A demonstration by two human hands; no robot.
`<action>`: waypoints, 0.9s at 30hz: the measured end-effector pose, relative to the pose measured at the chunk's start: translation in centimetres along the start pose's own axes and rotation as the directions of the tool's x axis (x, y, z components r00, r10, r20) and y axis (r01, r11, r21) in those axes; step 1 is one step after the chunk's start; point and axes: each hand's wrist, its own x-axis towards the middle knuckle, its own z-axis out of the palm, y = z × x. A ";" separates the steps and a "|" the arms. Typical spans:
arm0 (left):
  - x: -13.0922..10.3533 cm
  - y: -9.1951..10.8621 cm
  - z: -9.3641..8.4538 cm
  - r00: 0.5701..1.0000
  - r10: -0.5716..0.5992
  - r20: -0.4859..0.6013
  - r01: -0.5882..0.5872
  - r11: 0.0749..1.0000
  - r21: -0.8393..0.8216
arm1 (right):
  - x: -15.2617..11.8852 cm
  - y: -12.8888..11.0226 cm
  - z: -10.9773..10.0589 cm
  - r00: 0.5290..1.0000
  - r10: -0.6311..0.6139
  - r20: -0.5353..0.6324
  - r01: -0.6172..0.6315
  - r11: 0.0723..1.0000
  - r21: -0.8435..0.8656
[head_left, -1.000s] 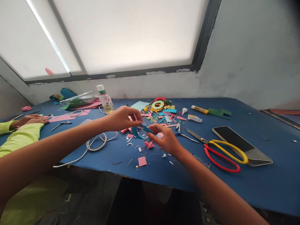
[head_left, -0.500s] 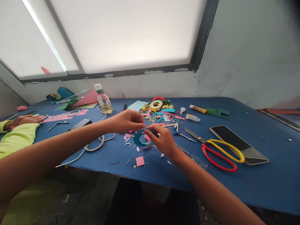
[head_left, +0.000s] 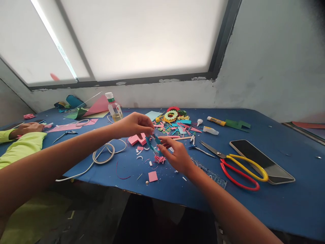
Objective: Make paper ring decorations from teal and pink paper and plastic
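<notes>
A blue paper ring with a toothed edge (head_left: 149, 144) is held tilted, almost edge-on, above the scraps at the middle of the table. My left hand (head_left: 138, 124) pinches at its upper edge, thumb against fingers. From the right, my right hand (head_left: 175, 154) grips the ring's side between thumb and fingertips. Directly below lie a small bundle of pink paper strips (head_left: 159, 159) and a pink paper square (head_left: 153, 176). Folded pink paper pieces (head_left: 137, 139) rest under my left hand. Part of the ring is hidden by my fingers.
Scissors (head_left: 241, 166) and a phone (head_left: 262, 161) lie to the right. Behind my hands are paper scraps (head_left: 175, 127), a yellow toothed ring (head_left: 171, 116) and a glue stick (head_left: 216, 121). A bottle (head_left: 115, 107) and white cable (head_left: 104, 154) stand left, near another person's sleeve (head_left: 30, 145).
The blue ring has turned from lying nearly flat to a steep tilt. My left hand has risen slightly, and the pink bundle beneath is in fuller view. The camera view has shifted a little.
</notes>
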 end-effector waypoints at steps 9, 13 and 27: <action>-0.2 0.1 -2.4 0.998 -0.045 0.042 0.045 0.999 -0.004 | 1.8 2.6 -1.6 0.949 0.246 -0.196 -0.169 0.924 0.342; -1.0 1.5 -3.1 0.996 -0.086 -0.034 0.089 0.992 0.088 | 2.2 3.7 -2.3 0.906 0.343 -0.247 -0.226 0.887 0.403; -1.3 4.8 -9.4 0.930 0.056 -0.362 0.166 0.817 0.552 | 2.1 5.5 -2.3 0.831 0.528 -0.177 -0.418 0.801 0.429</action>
